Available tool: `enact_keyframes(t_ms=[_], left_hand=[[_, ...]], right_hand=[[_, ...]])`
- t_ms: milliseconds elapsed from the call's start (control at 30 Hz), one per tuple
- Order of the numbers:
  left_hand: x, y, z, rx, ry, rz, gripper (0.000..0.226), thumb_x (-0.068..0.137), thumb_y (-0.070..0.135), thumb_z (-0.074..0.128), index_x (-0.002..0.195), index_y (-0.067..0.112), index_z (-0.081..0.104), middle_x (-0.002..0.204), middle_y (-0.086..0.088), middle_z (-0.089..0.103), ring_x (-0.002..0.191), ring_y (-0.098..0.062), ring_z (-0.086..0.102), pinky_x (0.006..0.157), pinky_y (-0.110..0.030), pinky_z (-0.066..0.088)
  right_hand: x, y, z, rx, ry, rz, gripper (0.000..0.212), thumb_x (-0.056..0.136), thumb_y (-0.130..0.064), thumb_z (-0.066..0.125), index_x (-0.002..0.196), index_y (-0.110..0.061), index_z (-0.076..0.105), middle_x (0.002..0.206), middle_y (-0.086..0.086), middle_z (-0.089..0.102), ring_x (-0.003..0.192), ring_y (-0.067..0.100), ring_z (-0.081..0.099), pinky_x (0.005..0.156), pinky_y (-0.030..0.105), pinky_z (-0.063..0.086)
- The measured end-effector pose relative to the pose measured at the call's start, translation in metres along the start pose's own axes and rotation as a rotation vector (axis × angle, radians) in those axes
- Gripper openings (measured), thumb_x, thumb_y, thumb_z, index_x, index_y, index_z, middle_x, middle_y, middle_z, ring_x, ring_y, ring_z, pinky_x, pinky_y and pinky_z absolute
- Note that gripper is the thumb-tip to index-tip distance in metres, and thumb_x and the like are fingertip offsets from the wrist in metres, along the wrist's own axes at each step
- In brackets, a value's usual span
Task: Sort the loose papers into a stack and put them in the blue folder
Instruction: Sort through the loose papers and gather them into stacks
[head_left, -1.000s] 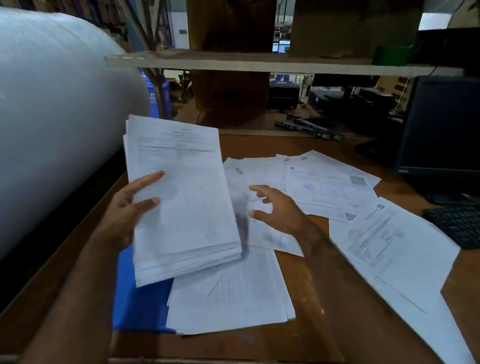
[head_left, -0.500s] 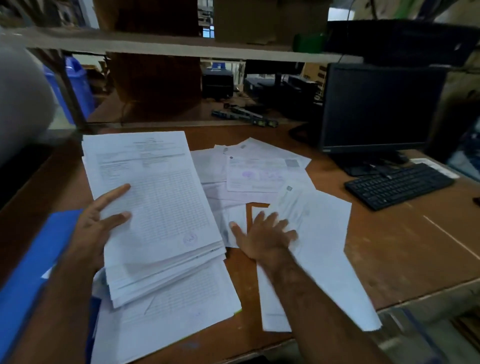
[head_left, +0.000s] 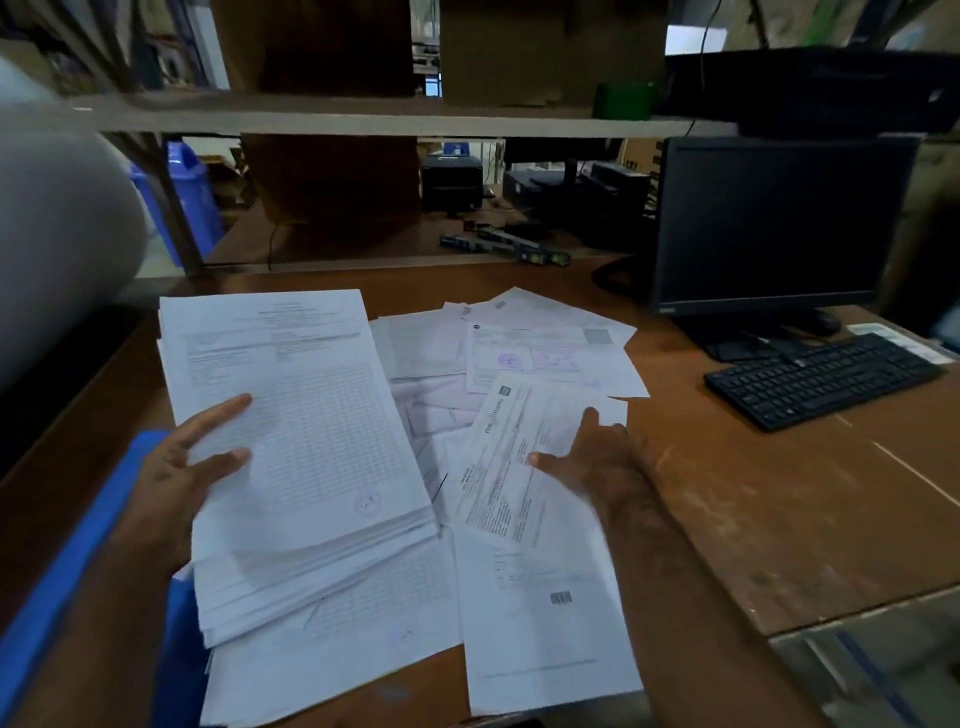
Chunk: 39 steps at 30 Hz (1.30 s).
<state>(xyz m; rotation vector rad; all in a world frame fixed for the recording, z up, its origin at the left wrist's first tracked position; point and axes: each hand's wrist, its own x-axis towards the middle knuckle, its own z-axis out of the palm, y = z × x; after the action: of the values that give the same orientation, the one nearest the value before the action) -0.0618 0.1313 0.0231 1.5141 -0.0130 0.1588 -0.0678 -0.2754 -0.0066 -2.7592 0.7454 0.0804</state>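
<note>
With a thick stack (head_left: 301, 457) gripped in the left hand (head_left: 176, 483) and the right hand (head_left: 597, 462) pinching one loose sheet (head_left: 514, 457), several papers (head_left: 550, 348) lay scattered toward one o'clock on the surface (head_left: 779, 519), the blue folder (head_left: 57, 587) waiting unfilled at eight o'clock.

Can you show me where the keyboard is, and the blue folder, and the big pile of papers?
keyboard (head_left: 823, 379): head view, middle of the black keys.
blue folder (head_left: 57, 571): head view, bare blue cover beside the left arm.
big pile of papers (head_left: 311, 431): head view, middle of the top sheet.
</note>
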Motion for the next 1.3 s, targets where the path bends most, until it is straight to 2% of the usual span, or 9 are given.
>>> enact_keyframes(t_ms=[133,267,367,533,600,733,900,1067,1300], left_hand=[[-0.007,0.003,0.013,-0.014,-0.035,-0.028,0.056,0.091,-0.017,0.055,0.135,0.019,0.061,0.123,0.015,0.063,0.095,0.002,0.069,0.065,-0.011,0.057],[-0.013,0.002,0.014,-0.033,-0.049,-0.071,0.053,0.092,-0.013,0.057,0.131,0.021,0.065,0.122,0.013,0.066,0.096,-0.007,0.071,0.062,-0.016,0.058],[-0.014,0.0,0.014,-0.066,-0.061,-0.096,0.053,0.092,-0.013,0.057,0.13,0.021,0.066,0.121,0.013,0.068,0.098,-0.01,0.07,0.062,-0.019,0.059],[-0.009,-0.009,0.01,-0.126,-0.089,-0.125,0.051,0.091,-0.012,0.058,0.124,0.025,0.073,0.132,0.003,0.068,0.116,-0.026,0.066,0.072,-0.03,0.064],[-0.008,-0.012,0.009,-0.12,-0.099,-0.128,0.051,0.091,-0.011,0.06,0.122,0.026,0.074,0.134,0.003,0.067,0.119,-0.029,0.065,0.076,-0.034,0.064],[-0.01,-0.016,0.003,-0.117,-0.101,-0.133,0.051,0.09,-0.012,0.06,0.119,0.028,0.076,0.135,0.0,0.067,0.121,-0.032,0.064,0.088,-0.046,0.06],[-0.011,-0.019,0.003,-0.158,-0.081,-0.157,0.051,0.09,-0.013,0.059,0.12,0.024,0.076,0.132,-0.003,0.068,0.117,-0.035,0.066,0.093,-0.05,0.057],[-0.01,-0.022,0.01,-0.133,-0.105,-0.147,0.051,0.089,-0.014,0.059,0.119,0.023,0.077,0.133,-0.004,0.067,0.119,-0.035,0.064,0.101,-0.057,0.051],[-0.01,-0.026,0.014,-0.043,-0.142,-0.119,0.047,0.092,-0.008,0.061,0.121,0.026,0.076,0.13,0.003,0.068,0.121,-0.031,0.062,0.104,-0.057,0.051]], right_hand=[[0.011,-0.005,-0.008,0.217,-0.029,-0.082,0.117,0.067,-0.064,0.085,0.158,-0.03,0.02,0.158,0.016,0.036,0.144,0.04,0.035,0.116,0.049,0.037],[0.013,-0.012,-0.013,0.411,0.082,-0.183,0.097,0.073,-0.029,0.092,0.153,-0.032,0.037,0.145,0.014,0.044,0.131,0.031,0.05,0.103,0.034,0.049],[0.017,-0.009,-0.015,0.8,0.071,-0.255,0.081,0.071,-0.015,0.09,0.14,-0.039,0.052,0.137,0.0,0.054,0.124,0.024,0.056,0.103,0.04,0.053],[0.012,-0.014,-0.034,1.409,-0.283,-0.267,0.057,0.084,-0.001,0.078,0.13,-0.032,0.064,0.128,0.007,0.066,0.109,0.031,0.07,0.091,0.05,0.06],[0.008,-0.017,-0.037,1.23,-0.418,-0.348,0.041,0.087,-0.005,0.076,0.122,-0.027,0.072,0.126,0.003,0.07,0.113,0.024,0.069,0.101,0.046,0.055],[0.003,-0.026,-0.04,0.717,-0.29,-0.522,0.024,0.086,-0.013,0.079,0.103,-0.029,0.081,0.121,-0.011,0.068,0.117,0.011,0.061,0.108,0.033,0.047],[-0.014,-0.039,-0.071,1.1,-0.521,-0.513,0.057,0.089,-0.004,0.073,0.134,-0.036,0.064,0.137,-0.006,0.059,0.12,0.022,0.06,0.091,0.034,0.059],[-0.018,-0.041,-0.053,0.242,-0.072,-0.324,0.109,0.078,-0.023,0.088,0.159,-0.039,0.017,0.146,0.012,0.05,0.129,0.031,0.053,0.106,0.038,0.049],[-0.015,-0.049,-0.058,1.009,-0.201,-0.321,0.092,0.08,0.002,0.08,0.147,-0.047,0.038,0.133,0.008,0.062,0.113,0.025,0.064,0.076,0.034,0.062]])
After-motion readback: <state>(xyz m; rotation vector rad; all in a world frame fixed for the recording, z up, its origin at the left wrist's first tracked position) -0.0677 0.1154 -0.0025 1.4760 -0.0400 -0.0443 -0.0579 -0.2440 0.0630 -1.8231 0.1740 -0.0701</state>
